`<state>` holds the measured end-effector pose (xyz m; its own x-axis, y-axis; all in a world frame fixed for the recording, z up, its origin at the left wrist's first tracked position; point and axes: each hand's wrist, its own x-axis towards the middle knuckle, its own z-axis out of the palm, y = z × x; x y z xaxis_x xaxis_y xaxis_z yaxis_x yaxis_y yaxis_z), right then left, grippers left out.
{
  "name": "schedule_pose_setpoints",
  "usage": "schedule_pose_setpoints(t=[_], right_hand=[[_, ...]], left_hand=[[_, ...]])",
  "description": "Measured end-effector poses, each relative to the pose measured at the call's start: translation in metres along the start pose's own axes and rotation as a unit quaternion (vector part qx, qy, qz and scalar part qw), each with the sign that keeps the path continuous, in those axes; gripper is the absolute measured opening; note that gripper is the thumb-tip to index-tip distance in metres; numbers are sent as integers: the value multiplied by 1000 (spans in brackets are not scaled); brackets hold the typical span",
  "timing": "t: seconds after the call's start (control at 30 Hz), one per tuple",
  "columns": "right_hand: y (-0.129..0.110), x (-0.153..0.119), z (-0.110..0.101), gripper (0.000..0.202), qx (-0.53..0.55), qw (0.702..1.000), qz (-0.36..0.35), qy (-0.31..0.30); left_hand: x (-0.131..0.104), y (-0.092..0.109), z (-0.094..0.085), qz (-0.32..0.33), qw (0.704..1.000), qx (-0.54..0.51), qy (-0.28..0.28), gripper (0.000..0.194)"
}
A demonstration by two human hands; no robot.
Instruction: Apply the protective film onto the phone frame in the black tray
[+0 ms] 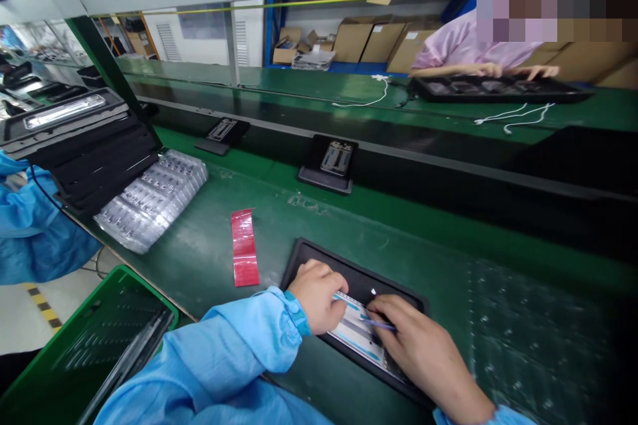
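Two hands work close together over a black tray (304, 254) at the near edge of the green bench (209, 252). The left hand (316, 295) is curled, its fingertips pressing down on a flat white panel with blue strips (356, 335) that lies in the tray. The right hand (423, 348) rests on the same panel from the other side and pinches a thin blue tab or film strip (381, 325) between thumb and forefinger; whether that strip is joined to the panel cannot be told. Both wrists come out of light blue sleeves (239, 339).

Just left of the tray a red strip (244, 249) lies flat on the bench. Farther left sits a stack of clear plastic blister trays (152, 199), touching a pile of black trays (94, 159) with a bright bar on top. A green crate (94, 345) stands below the bench edge at lower left, and another person's blue sleeve (34, 232) shows at the far left.

Beyond the bench, on the dark conveyor belt (448, 172), two black carriers each bear a small device: one near the middle (331, 163), one farther left (223, 134). Across the line, a person in a pink smock (458, 46) has both hands on a long black tray (498, 89), with white cables (518, 116) lying beside it. Cardboard boxes (369, 40) are stacked behind.
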<state>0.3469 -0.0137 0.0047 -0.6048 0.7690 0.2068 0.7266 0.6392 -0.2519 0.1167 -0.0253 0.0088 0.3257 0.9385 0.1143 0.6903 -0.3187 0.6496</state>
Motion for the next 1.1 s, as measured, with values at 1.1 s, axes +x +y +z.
schedule_pose_setpoints(t=[1.1], right_hand=[[-9,-6,4,23,-75,995,-35,54]], left_hand=[[-1,4,-1,-8,1000,-7,-7,17]])
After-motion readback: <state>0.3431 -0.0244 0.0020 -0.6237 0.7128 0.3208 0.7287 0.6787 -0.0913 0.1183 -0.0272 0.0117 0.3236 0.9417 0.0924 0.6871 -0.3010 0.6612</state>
